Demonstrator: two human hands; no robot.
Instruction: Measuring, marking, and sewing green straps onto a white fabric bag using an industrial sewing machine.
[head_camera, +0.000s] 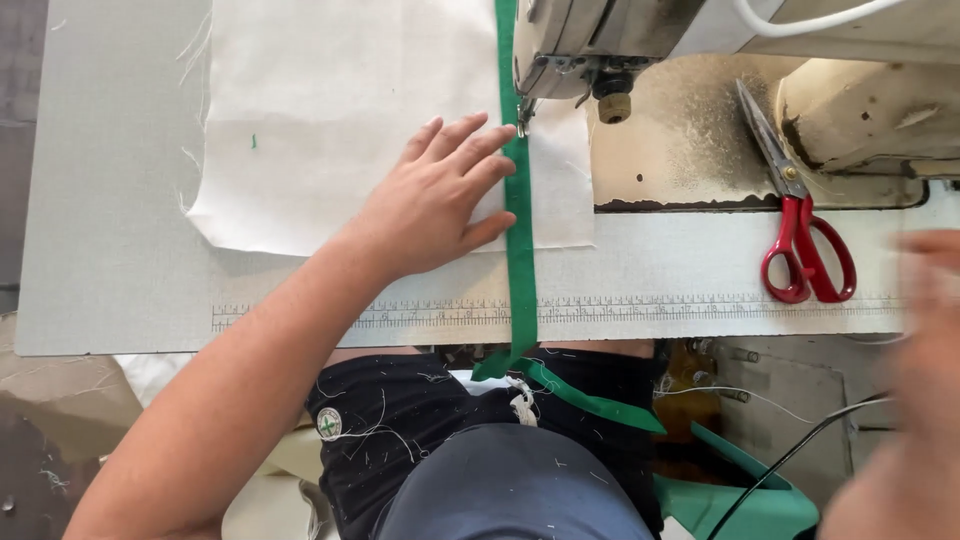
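Note:
My left hand (440, 200) lies flat with fingers spread on a white cloth (330, 90), its fingertips touching a green fabric strip (520, 250) that runs from under the sewing machine head (590, 45) down over the table edge onto my lap. My right hand (925, 340) is a blur at the right edge, off the cloth, and I cannot make out its fingers or anything in them. The needle area sits just beyond my left fingertips.
Red-handled scissors (800, 240) lie on the machine bed to the right. A printed ruler scale (600, 312) runs along the front of the grey table (110, 200). A black cable (790, 455) and more green fabric (740, 495) lie below the table edge.

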